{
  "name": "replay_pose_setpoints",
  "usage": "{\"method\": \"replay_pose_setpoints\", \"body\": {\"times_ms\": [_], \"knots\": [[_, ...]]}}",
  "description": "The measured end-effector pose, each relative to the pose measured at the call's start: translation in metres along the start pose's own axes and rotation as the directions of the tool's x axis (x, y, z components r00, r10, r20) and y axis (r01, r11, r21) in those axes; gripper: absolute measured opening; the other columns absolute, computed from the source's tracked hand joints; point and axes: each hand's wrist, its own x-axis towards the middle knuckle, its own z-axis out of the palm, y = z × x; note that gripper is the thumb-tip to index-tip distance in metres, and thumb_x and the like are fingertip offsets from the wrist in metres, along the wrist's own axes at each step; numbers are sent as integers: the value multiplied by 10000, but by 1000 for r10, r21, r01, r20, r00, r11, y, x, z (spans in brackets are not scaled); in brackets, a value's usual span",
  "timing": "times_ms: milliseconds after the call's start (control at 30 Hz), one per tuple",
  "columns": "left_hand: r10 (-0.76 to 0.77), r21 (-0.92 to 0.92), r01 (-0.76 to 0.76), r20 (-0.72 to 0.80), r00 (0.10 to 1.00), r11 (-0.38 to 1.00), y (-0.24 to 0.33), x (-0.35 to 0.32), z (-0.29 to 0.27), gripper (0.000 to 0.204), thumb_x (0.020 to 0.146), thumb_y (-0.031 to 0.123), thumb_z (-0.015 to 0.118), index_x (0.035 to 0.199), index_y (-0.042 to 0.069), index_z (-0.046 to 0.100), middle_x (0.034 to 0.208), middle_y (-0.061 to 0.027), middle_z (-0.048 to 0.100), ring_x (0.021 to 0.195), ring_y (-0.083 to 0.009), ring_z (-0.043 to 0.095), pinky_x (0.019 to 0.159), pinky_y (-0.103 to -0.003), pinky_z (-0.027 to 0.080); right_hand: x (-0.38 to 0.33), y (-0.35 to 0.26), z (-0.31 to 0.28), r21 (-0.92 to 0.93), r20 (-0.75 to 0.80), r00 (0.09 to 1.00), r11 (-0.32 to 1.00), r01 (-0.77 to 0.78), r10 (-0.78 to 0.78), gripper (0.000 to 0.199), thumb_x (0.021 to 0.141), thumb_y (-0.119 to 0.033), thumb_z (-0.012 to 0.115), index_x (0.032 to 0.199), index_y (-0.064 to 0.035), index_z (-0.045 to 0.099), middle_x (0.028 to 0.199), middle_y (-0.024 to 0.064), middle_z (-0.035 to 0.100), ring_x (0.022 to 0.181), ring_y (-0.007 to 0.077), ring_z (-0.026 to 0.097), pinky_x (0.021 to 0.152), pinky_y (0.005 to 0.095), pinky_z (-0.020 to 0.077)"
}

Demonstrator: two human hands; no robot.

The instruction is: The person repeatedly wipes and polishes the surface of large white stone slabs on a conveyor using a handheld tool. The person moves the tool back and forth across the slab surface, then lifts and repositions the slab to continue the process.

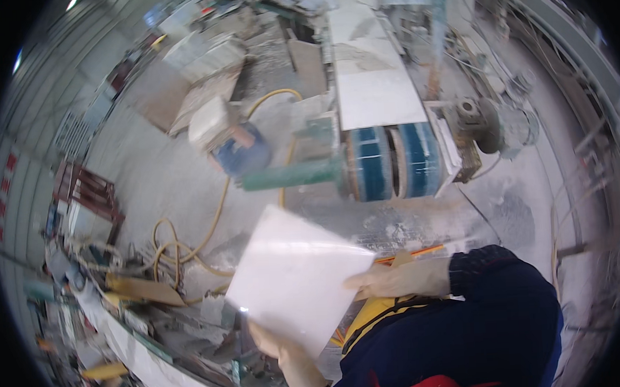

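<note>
A flat, glossy white tile-like slab (pixel 297 275), roughly square, is held tilted in front of my body. My left hand (pixel 279 349), in a pale cream glove, grips its near left edge. On the right edge sits my right hand (pixel 395 279), gloved the same way, its fingers closed on the slab. The fingers under the slab are partly hidden. Beyond my hands is a belt conveyor with blue rollers (pixel 396 162) at its near end, and a white slab (pixel 378 95) lies on it.
A motor (pixel 496 124) juts from the conveyor's right side. A green beam (pixel 291 175) extends left near a blue drum (pixel 241 151) topped by a whitish block. A yellow hose (pixel 219 205) coils across the floor. Scrap pieces (pixel 205 325) lie at the lower left, beside a long white rail (pixel 158 373).
</note>
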Motion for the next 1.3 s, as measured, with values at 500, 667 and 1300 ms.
{"method": "replay_pose_setpoints", "body": {"times_ms": [500, 667, 1300], "knots": [[-170, 117, 152, 898, 407, 982, -21, -5, 359, 432, 1032, 280, 486, 1395, 46, 490, 1317, -88, 572, 1171, -192, 562, 973, -322, 472, -107, -16, -145, 725, -516, 831, 410, 553, -208, 303, 981, -17, 522, 1283, -5, 506, 1322, 168, 562, 1249, 304, 543, 1108, 507, 419], [-221, 186, 134, 915, 337, 973, -29, -27, 292, 436, 1029, 265, 490, 1408, 51, 472, 1324, -100, 566, 1178, -176, 552, 960, -325, 473, -76, 15, -178, 219, -571, 684, 720, 659, -453, 322, 999, -48, 503, 1310, 30, 479, 1367, 190, 533, 1291, 325, 505, 1145, 509, 375], [-417, 258, 358, 761, 496, 897, -36, -21, 330, 422, 975, 259, 598, 1342, 58, 550, 1098, -35, 643, 924, -128, 628, 677, -255, 515, -68, -68, -168, 824, -451, 833, 208, 527, -321, 334, 1006, -66, 499, 1330, 7, 466, 1390, 133, 520, 1337, 270, 465, 1152, 464, 375]]}}
